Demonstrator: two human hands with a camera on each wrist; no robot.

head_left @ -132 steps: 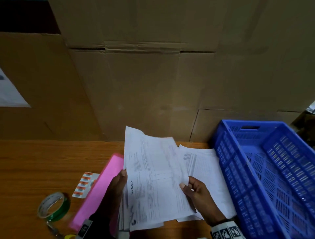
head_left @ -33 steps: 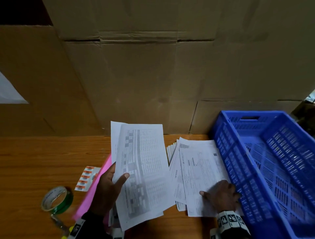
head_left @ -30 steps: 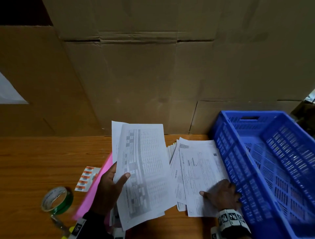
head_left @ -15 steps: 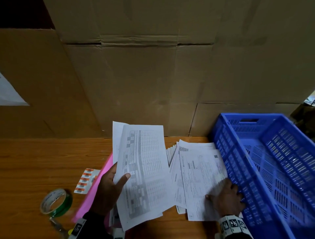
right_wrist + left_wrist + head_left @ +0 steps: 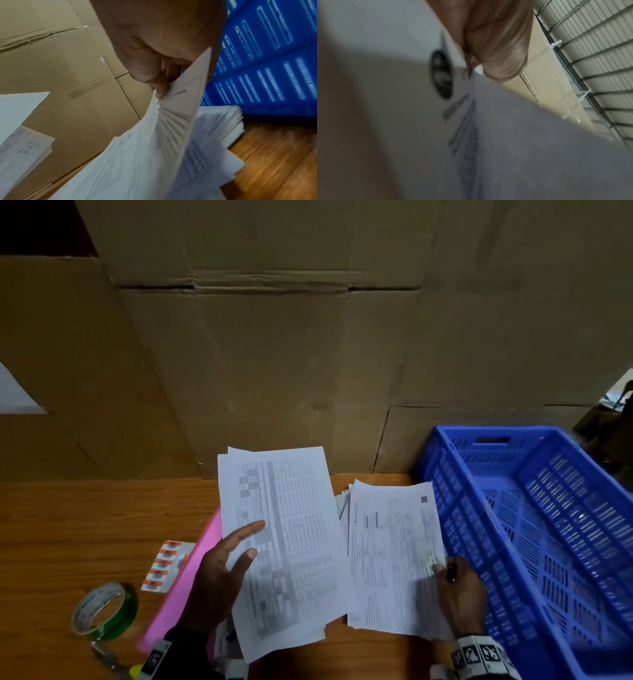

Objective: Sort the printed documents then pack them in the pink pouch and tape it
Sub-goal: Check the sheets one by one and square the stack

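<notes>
My left hand (image 5: 222, 570) holds a sheaf of printed documents (image 5: 287, 542) tilted up above the table, thumb and forefinger lying on the top sheet with its grey table print. The left wrist view shows a fingertip (image 5: 501, 65) pressed on blurred paper (image 5: 471, 135). My right hand (image 5: 455, 587) pinches the right edge of a printed sheet (image 5: 390, 553) and lifts it off the document pile (image 5: 223, 121) beside the crate; thumb and finger (image 5: 159, 88) nip that sheet (image 5: 154, 142). The pink pouch (image 5: 191, 577) lies under my left hand, mostly hidden.
A blue plastic crate (image 5: 534, 535) stands at the right, close to my right hand. A green tape roll (image 5: 104, 611) and a strip of orange labels (image 5: 164, 566) lie at the left on the wooden table (image 5: 68, 525). Cardboard boxes (image 5: 308, 354) wall the back.
My right hand went from lying flat on the pile to pinching the top sheet's right edge and raising it. The left hand keeps its sheaf, its forefinger now stretched over the top page.
</notes>
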